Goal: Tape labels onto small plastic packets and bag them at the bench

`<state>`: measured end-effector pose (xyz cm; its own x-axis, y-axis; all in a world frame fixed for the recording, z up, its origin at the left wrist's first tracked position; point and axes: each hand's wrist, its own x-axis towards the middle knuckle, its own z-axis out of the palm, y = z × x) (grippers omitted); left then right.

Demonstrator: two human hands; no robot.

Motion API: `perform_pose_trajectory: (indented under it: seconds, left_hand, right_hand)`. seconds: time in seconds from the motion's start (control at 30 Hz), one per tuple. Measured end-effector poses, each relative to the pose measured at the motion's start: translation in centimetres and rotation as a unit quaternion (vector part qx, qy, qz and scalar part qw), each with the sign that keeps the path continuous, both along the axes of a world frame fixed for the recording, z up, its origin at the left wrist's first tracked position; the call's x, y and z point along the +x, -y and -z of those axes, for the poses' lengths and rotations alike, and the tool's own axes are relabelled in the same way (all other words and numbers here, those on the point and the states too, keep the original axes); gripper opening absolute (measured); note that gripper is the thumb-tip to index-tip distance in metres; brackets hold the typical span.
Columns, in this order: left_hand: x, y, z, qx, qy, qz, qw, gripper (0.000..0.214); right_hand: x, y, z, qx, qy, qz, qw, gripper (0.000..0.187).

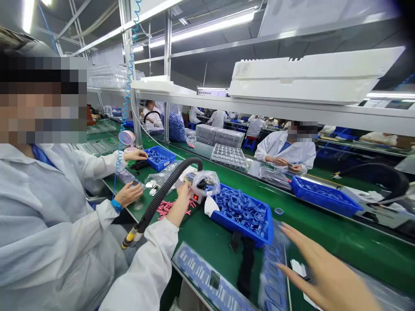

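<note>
Probably a factory assembly line: around the blurred hand (327,276), green workbenches (340,244) hold blue parts trays (241,220), and white-coated workers (285,151) sit in rows under metal shelves (292,110).

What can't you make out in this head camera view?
Head view:
The person's hand: motion-blurred, and the lower right edge cuts it off.
Their other hand: outside the frame.
Contents of the clear plastic bag: wrinkled plastic partly hides them.
Parts in the far blue crate: too small to identify.
</note>
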<state>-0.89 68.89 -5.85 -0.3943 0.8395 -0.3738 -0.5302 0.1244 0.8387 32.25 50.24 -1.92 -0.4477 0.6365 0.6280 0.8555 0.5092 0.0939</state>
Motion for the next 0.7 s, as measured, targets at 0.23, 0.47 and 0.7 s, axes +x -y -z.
perform_pose_trajectory:
  seconds: [0.23,0.47,0.7]
  left_hand:
    - [0.1,-1.7,0.1,-0.026,0.013,-0.017,0.999,0.029]
    - [0.2,-2.8,0.3,-0.036,-0.01,-0.019,0.999,0.03]
    - [0.3,-2.1,1.2,-0.009,0.005,0.003,1.0,0.02]
  right_hand:
    - [-19.2,-15.7,-1.0,-0.082,0.107,-0.011,0.991,0.09]
    - [-21.8,-20.6,-0.6,-0.096,0.129,-0.014,0.987,0.046]
    - [-20.2,-21.1,-1.2,-0.095,0.124,0.032,0.987,0.03]
